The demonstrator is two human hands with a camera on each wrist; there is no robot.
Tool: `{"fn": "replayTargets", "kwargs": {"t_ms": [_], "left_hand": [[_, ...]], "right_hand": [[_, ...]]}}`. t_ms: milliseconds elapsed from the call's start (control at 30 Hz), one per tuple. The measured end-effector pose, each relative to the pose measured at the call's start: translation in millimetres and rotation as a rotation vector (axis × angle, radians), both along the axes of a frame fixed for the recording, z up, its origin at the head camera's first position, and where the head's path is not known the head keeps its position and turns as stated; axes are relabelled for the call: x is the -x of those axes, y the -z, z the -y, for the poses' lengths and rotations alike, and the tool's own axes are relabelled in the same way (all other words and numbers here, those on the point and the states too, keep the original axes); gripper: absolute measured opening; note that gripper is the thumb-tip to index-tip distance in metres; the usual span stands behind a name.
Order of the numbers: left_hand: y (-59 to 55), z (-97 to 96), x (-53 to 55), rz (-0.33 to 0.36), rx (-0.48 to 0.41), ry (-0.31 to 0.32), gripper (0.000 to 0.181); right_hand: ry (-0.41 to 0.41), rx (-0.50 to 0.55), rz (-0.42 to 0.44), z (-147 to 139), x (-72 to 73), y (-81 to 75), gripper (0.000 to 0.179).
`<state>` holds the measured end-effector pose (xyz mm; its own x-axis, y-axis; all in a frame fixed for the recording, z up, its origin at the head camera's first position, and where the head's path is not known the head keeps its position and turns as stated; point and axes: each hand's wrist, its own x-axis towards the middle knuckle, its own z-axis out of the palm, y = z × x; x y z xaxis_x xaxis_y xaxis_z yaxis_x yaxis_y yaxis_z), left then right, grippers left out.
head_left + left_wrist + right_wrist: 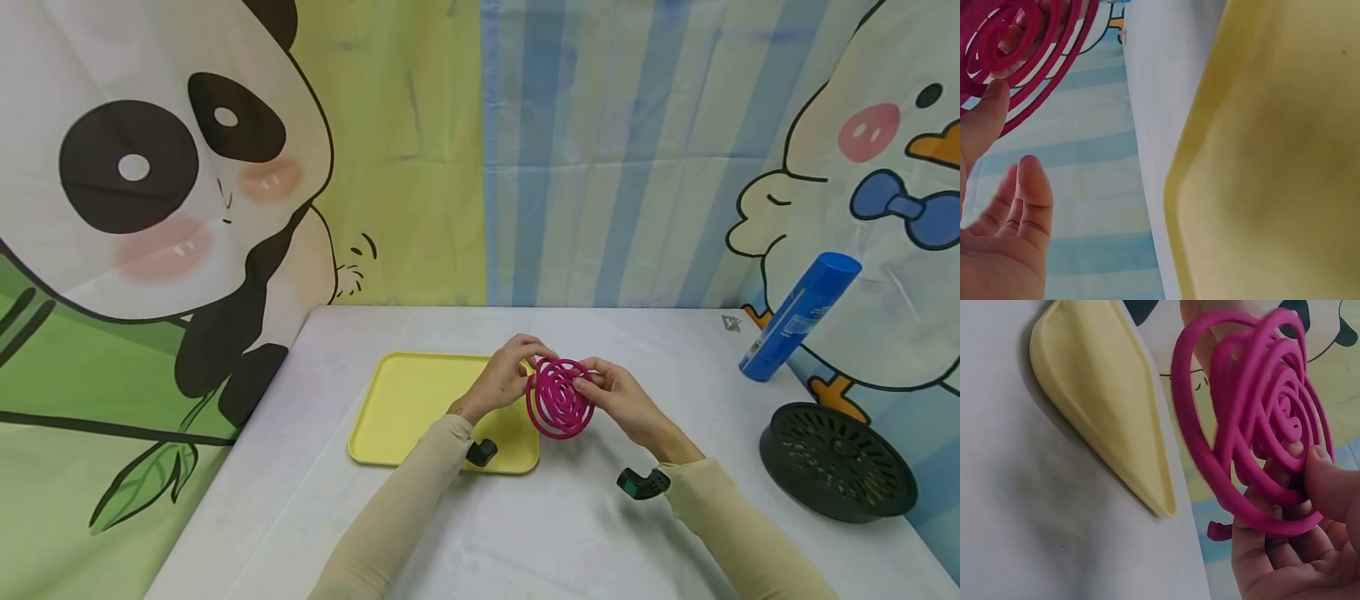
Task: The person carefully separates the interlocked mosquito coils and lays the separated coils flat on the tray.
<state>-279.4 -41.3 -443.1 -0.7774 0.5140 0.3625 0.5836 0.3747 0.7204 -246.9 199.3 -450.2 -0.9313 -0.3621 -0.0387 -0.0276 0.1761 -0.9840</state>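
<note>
Magenta mosquito coils [561, 398], their spiral loops overlapping, are held up beside the right edge of the yellow tray [442, 360]. My left hand [504, 377] holds the upper left of the coils, its fingers at the outer loops. From the right, my right hand [622, 400] pinches the coils between thumb and fingers. In the right wrist view the coils [1222, 456] look tangled through one another, and a short magenta end juts out below. The left wrist view shows one digit against the coil loops [1040, 62], with other fingers [1035, 187] bent below and apart from them.
On the right side of the white table [300, 517] lies a round black slotted holder [838, 462]. A blue spray can [799, 317] stands behind it near the table's right edge. Printed curtains hang behind the table and along its sides.
</note>
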Motion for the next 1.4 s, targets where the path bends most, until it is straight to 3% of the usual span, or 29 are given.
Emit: {"fn": "replayTargets", "kwargs": {"t_ms": [100,200,433,767,900,1067,1400], "left_hand": [[-0.5,-0.6,-0.3,0.038,-0.033,-0.023,0.046],[-0.6,-0.4,-0.3,0.123,-0.091,-0.012,0.050],[-0.1,0.5,1.0,0.269,-0.176,0.040,0.038],[-1.6,2.0,-0.5,0.386,-0.210,-0.001,0.028],[-3.5,2.6,-2.1,0.417,-0.186,-0.016,0.035],[-4.8,3.4,-4.1,0.436,-0.151,-0.026,0.029],[-3.9,2.3,-4.6,0.422,-0.155,-0.059,0.026]], "right_hand": [[0.026,-0.031,-0.050,1.8,-0.9,-1.0,0.032],[0.063,-0.058,-0.085,3.3,-1.2,-2.2,0.029],[0.099,-0.071,-0.095,4.7,-0.5,-1.6,0.028],[0.113,-0.091,-0.118,5.5,-0.6,-0.1,0.027],[0.126,-0.117,-0.129,6.1,-0.2,1.8,0.027],[0.136,-0.135,-0.153,7.3,-0.4,2.8,0.027],[0.207,-0.147,-0.228,10.4,-1.5,2.6,0.031]]}}
